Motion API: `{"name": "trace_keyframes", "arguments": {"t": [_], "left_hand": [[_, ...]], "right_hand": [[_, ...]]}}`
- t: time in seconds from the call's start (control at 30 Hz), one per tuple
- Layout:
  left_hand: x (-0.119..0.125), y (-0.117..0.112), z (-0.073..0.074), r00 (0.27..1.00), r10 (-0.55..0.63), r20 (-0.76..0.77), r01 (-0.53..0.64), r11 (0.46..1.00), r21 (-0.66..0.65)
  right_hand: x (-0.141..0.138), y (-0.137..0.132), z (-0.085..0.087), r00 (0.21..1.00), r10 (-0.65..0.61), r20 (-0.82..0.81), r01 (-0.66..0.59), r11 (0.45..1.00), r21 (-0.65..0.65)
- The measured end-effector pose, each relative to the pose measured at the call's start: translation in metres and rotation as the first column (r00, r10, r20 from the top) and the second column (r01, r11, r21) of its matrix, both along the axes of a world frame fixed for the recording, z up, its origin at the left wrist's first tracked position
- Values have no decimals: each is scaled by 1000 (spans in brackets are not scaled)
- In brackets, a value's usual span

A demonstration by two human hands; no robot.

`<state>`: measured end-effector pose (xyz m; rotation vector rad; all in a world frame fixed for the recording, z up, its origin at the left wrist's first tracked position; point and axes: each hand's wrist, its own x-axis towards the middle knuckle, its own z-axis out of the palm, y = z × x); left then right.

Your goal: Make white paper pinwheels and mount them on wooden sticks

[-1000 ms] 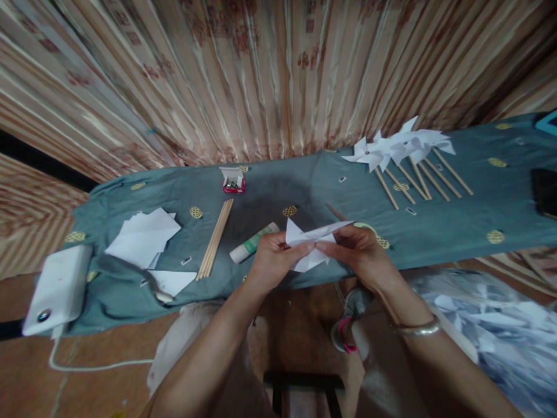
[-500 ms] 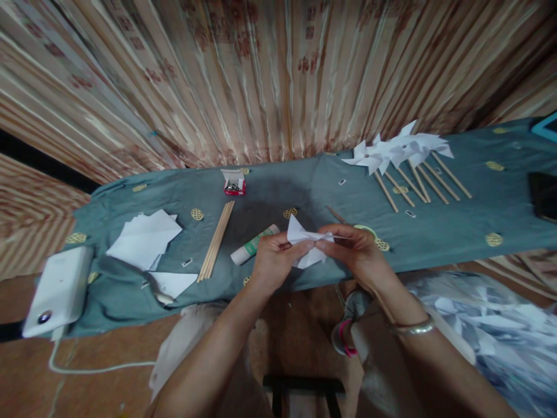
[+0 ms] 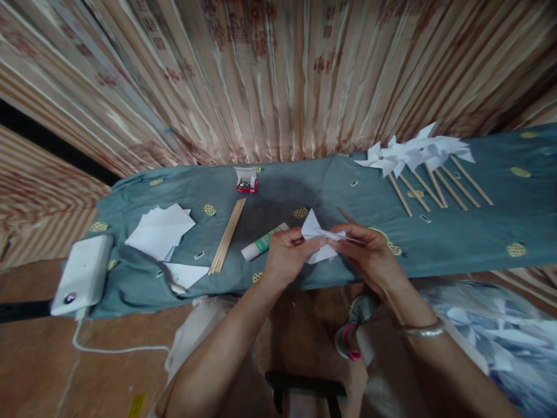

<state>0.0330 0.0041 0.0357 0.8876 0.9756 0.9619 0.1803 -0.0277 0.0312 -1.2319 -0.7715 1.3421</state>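
Note:
Both my hands pinch a folded white paper piece [image 3: 317,235] above the near edge of a teal-covered table [image 3: 456,238]. My left hand [image 3: 290,255] grips its left side with closed fingers. My right hand [image 3: 365,252] pinches the right side, a bangle on that wrist. A glue stick [image 3: 263,242] lies just left of my left hand. A thin wooden stick [image 3: 347,215] lies behind my right hand.
Finished white paper pinwheels on sticks [image 3: 418,157] lie at the back right. A bundle of wooden sticks [image 3: 228,235], a small red box [image 3: 246,183], a stack of white paper squares [image 3: 160,231] and a white device with a cable [image 3: 82,274] lie to the left.
My hands have folded the paper's long right tip inward, so the piece looks smaller. The view has shifted slightly right and up.

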Motion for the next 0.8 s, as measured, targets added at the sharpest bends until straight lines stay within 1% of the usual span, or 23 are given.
{"name": "trace_keyframes", "arguments": {"t": [0.27,0.53,0.63,0.8], "left_hand": [[0,1,-3,999,7,-31,-6,1000,22],[1,1,2,1000,16,-27,-16,1000,19],[1,1,2,999,16,-44,-15,1000,22],[-1,1,-1,997,9,-80,-6,999,45]], "right_hand": [[-2,2,-1,1000,0,-27,0,1000,-11],[-3,2,2,999,-11,-52,10,1000,-17],[-4,2,2,999,-15,-47,15,1000,-10],[-4,2,3,1000,-7,-26,7,1000,9]]}}
